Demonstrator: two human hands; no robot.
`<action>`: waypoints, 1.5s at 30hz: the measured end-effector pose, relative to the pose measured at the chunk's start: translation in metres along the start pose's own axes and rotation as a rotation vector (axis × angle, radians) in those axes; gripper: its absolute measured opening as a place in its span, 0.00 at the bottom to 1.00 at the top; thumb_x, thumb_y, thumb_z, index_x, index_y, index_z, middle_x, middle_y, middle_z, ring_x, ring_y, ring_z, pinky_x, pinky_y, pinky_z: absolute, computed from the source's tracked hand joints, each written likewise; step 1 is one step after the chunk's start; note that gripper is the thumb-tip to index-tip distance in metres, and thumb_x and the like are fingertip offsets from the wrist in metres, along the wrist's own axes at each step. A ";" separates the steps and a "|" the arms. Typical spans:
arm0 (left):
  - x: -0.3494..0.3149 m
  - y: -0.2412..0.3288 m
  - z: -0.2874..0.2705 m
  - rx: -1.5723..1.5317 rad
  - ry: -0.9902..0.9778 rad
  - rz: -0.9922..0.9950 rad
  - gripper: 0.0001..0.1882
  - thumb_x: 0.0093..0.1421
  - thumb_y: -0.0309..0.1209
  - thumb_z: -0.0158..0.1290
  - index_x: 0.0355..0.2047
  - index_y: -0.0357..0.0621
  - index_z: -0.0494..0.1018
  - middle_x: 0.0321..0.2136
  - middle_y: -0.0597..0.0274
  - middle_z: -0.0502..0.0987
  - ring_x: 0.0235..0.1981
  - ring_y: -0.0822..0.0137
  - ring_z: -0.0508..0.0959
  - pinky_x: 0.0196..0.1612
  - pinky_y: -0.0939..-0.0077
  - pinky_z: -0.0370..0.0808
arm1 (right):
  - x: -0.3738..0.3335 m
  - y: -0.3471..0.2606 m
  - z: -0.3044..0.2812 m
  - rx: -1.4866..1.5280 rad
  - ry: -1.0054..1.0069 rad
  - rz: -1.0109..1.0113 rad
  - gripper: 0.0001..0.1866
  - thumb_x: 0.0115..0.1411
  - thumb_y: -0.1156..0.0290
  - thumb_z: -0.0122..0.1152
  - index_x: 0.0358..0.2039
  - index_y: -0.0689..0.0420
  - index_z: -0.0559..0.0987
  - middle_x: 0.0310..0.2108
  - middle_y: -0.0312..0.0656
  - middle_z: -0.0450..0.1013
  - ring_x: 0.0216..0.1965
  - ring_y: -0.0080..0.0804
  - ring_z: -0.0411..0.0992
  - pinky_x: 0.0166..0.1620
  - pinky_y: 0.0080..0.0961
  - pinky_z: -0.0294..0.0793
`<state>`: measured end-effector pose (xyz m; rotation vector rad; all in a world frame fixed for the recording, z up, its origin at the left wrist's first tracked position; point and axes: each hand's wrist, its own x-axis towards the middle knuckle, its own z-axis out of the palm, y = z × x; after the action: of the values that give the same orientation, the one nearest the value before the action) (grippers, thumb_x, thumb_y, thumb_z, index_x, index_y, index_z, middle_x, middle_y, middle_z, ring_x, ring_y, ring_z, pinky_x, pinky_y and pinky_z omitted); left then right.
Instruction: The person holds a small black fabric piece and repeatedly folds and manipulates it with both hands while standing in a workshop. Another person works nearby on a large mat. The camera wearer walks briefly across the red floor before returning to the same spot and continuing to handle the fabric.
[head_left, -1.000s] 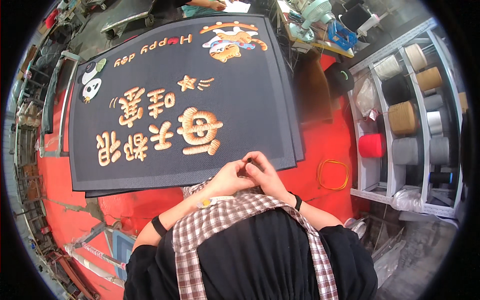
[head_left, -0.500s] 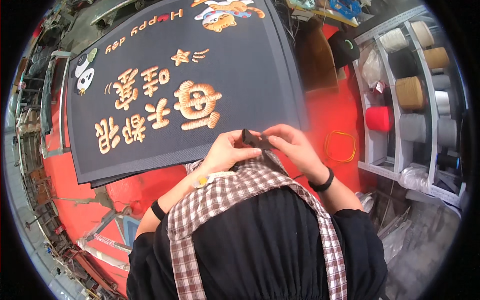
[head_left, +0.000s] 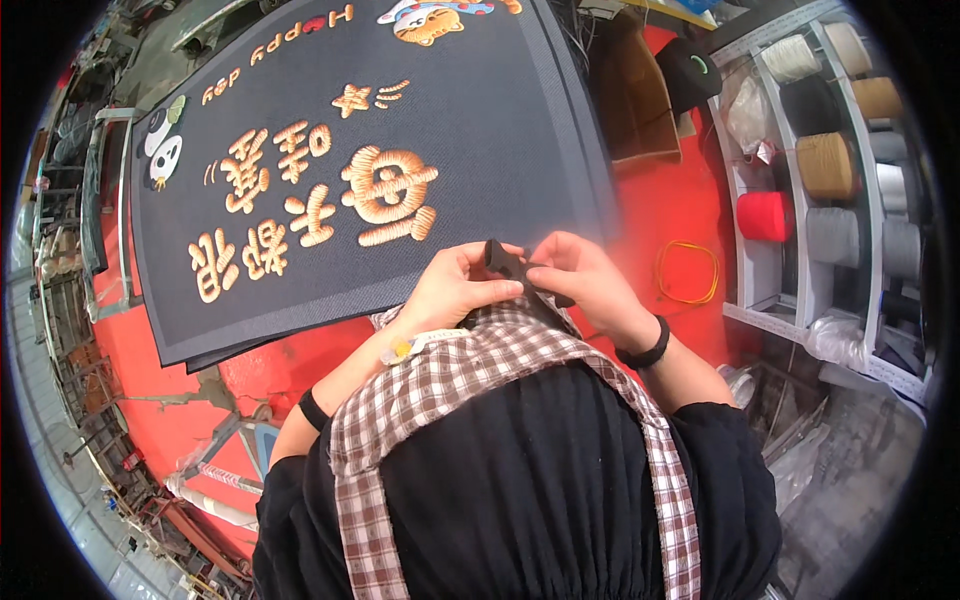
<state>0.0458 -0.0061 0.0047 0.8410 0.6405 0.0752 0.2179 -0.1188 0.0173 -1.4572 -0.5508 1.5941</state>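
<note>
Black piece [head_left: 500, 262], small and of a kind that cannot be told, is held between the two hands, in front of the checked apron [head_left: 440, 390], just by the near edge of the dark mat [head_left: 480, 190]. Its long axis appears slanted, from far left to near right, though part is covered by fingers. Its left part is gripped by the left hand [head_left: 455, 290], its right part pinched by the right hand [head_left: 592, 285], so neither is nearer. Another mat is partly covered by the upper one, which is decorated with raised orange lettering. To the right, red floor [head_left: 690, 210] is seen, with a yellow cord loop [head_left: 716, 272] and a spool rack [head_left: 762, 318]
</note>
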 end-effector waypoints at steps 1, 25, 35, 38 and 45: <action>0.000 -0.001 -0.001 0.000 0.006 -0.005 0.19 0.52 0.22 0.59 0.46 0.34 0.71 0.35 0.63 0.77 0.35 0.76 0.76 0.42 0.82 0.73 | 0.002 0.006 -0.001 -0.021 0.001 -0.035 0.08 0.57 0.73 0.59 0.36 0.58 0.72 0.35 0.34 0.72 0.36 0.17 0.69 0.37 0.16 0.67; 0.003 -0.008 0.000 0.007 0.182 0.019 0.08 0.55 0.26 0.58 0.34 0.35 0.75 0.27 0.62 0.77 0.28 0.76 0.75 0.34 0.84 0.72 | -0.011 0.029 0.012 -0.103 -0.044 -0.097 0.14 0.64 0.66 0.51 0.39 0.65 0.75 0.33 0.40 0.75 0.35 0.23 0.70 0.40 0.19 0.70; -0.006 0.003 0.003 -0.043 0.119 0.068 0.09 0.58 0.24 0.54 0.39 0.32 0.72 0.30 0.58 0.77 0.29 0.71 0.78 0.34 0.82 0.75 | -0.005 0.045 0.007 0.333 -0.108 -0.002 0.17 0.65 0.61 0.50 0.42 0.62 0.76 0.34 0.38 0.76 0.34 0.18 0.69 0.42 0.16 0.69; 0.000 -0.009 -0.007 0.084 0.159 0.085 0.08 0.58 0.25 0.55 0.37 0.35 0.73 0.28 0.62 0.77 0.27 0.75 0.77 0.32 0.84 0.73 | -0.005 0.041 0.009 0.280 -0.099 0.004 0.18 0.65 0.60 0.50 0.42 0.63 0.76 0.35 0.41 0.76 0.33 0.18 0.70 0.41 0.16 0.70; -0.001 -0.009 -0.006 0.108 0.211 0.053 0.07 0.59 0.29 0.55 0.35 0.38 0.73 0.28 0.64 0.77 0.29 0.77 0.77 0.30 0.86 0.72 | -0.011 0.025 0.016 0.428 -0.063 0.092 0.19 0.65 0.58 0.49 0.42 0.63 0.76 0.37 0.45 0.77 0.35 0.21 0.74 0.41 0.17 0.73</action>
<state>0.0398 -0.0085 -0.0045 0.9622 0.8259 0.1798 0.1944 -0.1372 0.0065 -1.1257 -0.1609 1.7079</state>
